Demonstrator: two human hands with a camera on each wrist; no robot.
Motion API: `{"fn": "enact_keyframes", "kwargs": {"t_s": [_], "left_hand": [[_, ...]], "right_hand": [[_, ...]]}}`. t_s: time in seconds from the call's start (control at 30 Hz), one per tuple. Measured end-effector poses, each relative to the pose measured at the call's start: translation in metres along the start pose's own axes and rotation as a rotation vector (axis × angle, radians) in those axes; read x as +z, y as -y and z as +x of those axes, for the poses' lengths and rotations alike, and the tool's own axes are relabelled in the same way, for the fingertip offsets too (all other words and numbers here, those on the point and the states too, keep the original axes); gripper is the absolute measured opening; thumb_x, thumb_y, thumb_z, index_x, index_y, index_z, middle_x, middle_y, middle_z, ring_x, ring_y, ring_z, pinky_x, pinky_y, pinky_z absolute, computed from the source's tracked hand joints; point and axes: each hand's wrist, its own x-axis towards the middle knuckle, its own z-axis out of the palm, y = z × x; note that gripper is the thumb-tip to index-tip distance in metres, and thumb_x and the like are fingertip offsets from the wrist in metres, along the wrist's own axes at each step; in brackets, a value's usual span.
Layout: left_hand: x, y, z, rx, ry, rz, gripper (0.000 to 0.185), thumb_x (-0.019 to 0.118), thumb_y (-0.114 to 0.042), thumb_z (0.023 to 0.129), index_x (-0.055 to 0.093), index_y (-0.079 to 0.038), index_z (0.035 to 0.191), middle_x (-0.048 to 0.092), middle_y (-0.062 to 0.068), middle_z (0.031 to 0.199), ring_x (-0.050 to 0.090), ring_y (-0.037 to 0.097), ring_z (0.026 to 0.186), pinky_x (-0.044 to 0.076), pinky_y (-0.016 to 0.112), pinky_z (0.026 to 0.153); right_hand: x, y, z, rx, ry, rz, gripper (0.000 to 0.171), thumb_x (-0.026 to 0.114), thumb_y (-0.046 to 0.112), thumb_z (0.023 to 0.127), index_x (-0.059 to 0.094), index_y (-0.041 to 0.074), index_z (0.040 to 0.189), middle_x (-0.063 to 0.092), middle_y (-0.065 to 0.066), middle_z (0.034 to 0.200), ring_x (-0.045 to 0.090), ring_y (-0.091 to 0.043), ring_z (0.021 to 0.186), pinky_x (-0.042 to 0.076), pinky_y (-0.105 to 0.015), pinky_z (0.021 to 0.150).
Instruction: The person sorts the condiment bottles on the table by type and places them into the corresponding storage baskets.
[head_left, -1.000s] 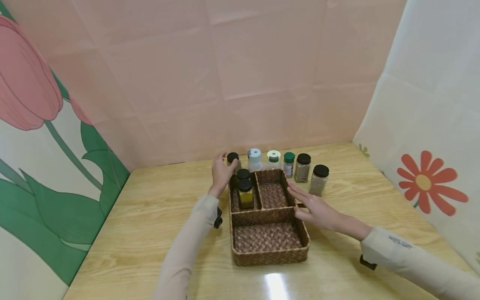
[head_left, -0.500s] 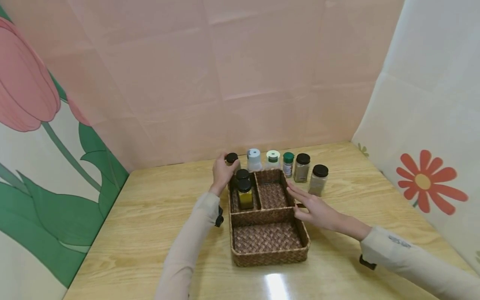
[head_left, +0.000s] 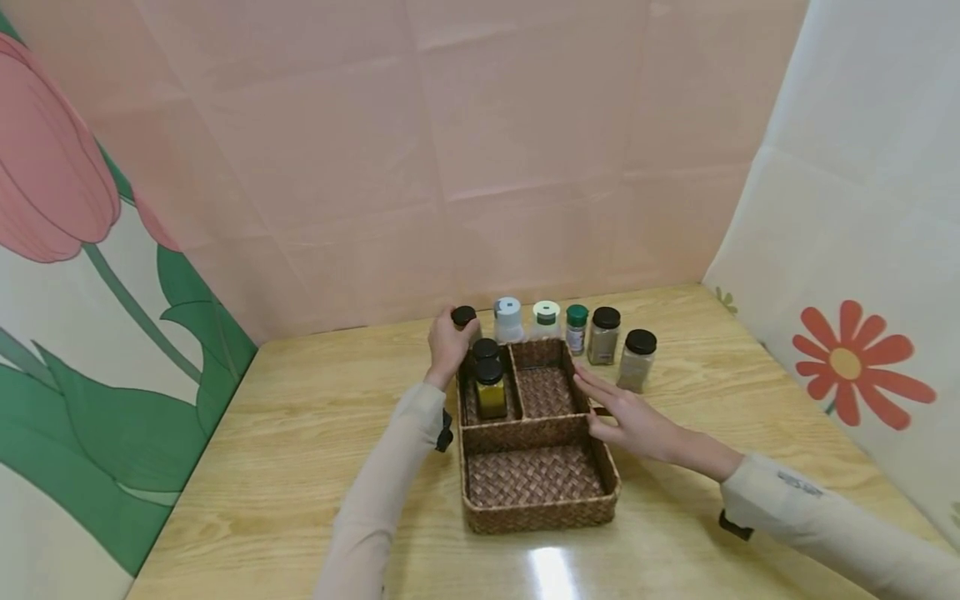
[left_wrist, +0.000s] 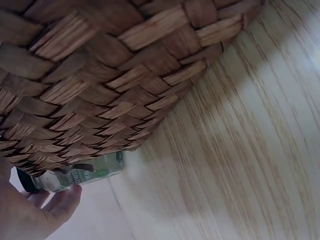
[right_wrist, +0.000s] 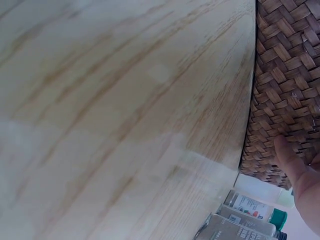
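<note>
1. Your left hand [head_left: 446, 346] curled its grip round the small black-capped glass spice jar [head_left: 465, 322], standing on the wooden counter [head_left: 300, 433] just behind the woven wicker basket's [head_left: 540, 517] far-left corner.
2. Your right hand [head_left: 633, 421] lay flat, fingers straight, against the basket's right side, gripping nothing.

both arms wear long beige sleeves [head_left: 382, 492] (a black wrist strap [head_left: 444, 433] on each).
</note>
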Motion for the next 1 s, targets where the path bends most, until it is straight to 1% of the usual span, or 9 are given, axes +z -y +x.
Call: {"fn": "enact_keyframes", "kwargs": {"t_s": [0.17,0.3,0.43,0.53,0.67,0.73,0.9,1.0], "left_hand": [[0.0006,0.0006,0.0007,-0.002,-0.012,-0.02,0.035,0.069,-0.018,0.095,0.061,0.008,0.118,0.063,0.027,0.105,0.057,0.034,0.084,0.046,0.047,0.073],[0.0001,0.0006,0.0005,0.026,-0.013,-0.014,0.03,0.068,-0.017,0.095,0.063,0.008,0.111,0.063,0.024,0.097,0.055,0.031,0.076,0.044,0.042,0.067],[-0.0012,0.0003,0.0001,0.05,0.002,-0.022,0.028,0.068,-0.016,0.095,0.065,0.009,0.108,0.063,0.022,0.091,0.054,0.03,0.072,0.043,0.039,0.063],[-0.0024,0.0018,-0.0004,0.059,0.016,-0.029,0.029,0.069,-0.017,0.095,0.066,0.007,0.112,0.065,0.02,0.095,0.058,0.031,0.076,0.047,0.041,0.066],[-0.0045,0.0049,-0.0008,0.073,0.032,-0.036,0.03,0.069,-0.018,0.095,0.066,0.006,0.114,0.067,0.02,0.097,0.061,0.031,0.078,0.049,0.042,0.068],[-0.0057,0.0058,-0.001,0.078,0.035,-0.039,0.03,0.069,-0.018,0.095,0.067,0.005,0.113,0.067,0.019,0.095,0.06,0.03,0.075,0.048,0.041,0.065],[-0.007,0.0067,-0.001,0.091,0.038,-0.036,0.032,0.067,-0.02,0.096,0.066,0.005,0.116,0.067,0.019,0.091,0.057,0.026,0.067,0.045,0.037,0.061],[-0.0079,0.0054,-0.0013,0.103,0.033,-0.037,0.036,0.066,-0.017,0.097,0.063,0.005,0.124,0.068,0.02,0.092,0.056,0.024,0.061,0.046,0.036,0.061]], "right_hand": [[0.0,-0.0001,0.0004,0.007,0.005,0.005,0.064,0.06,0.002,0.088,0.038,-0.012,0.146,0.03,-0.029,0.154,0.029,0.007,0.047,0.036,-0.019,0.045],[-0.0003,-0.0004,0.0005,0.014,0.008,0.003,0.064,0.06,0.002,0.088,0.038,-0.012,0.146,0.029,-0.024,0.156,0.03,0.006,0.048,0.037,-0.019,0.046],[-0.0007,-0.0008,0.0003,0.025,0.013,0.004,0.063,0.06,0.003,0.088,0.038,-0.012,0.145,0.028,-0.021,0.158,0.032,0.006,0.048,0.038,-0.02,0.047],[0.0,-0.0018,0.0001,0.032,0.018,0.007,0.064,0.061,0.003,0.088,0.038,-0.012,0.146,0.027,-0.021,0.158,0.032,0.005,0.048,0.039,-0.02,0.048],[0.0016,-0.0043,-0.0001,0.028,0.016,0.007,0.064,0.06,0.003,0.088,0.038,-0.012,0.146,0.028,-0.024,0.157,0.04,0.005,0.051,0.042,-0.021,0.052],[0.002,-0.0051,0.0,0.024,0.013,0.01,0.064,0.06,0.003,0.088,0.038,-0.012,0.146,0.029,-0.026,0.156,0.042,0.004,0.052,0.042,-0.021,0.053],[0.0024,-0.0052,0.0,0.015,0.012,0.016,0.064,0.06,0.001,0.088,0.037,-0.012,0.146,0.029,-0.028,0.155,0.041,0.004,0.051,0.042,-0.021,0.052],[0.0021,-0.0057,-0.0001,0.008,0.006,0.009,0.063,0.06,0.001,0.088,0.037,-0.013,0.145,0.029,-0.029,0.154,0.047,0.004,0.056,0.045,-0.021,0.055]]}}
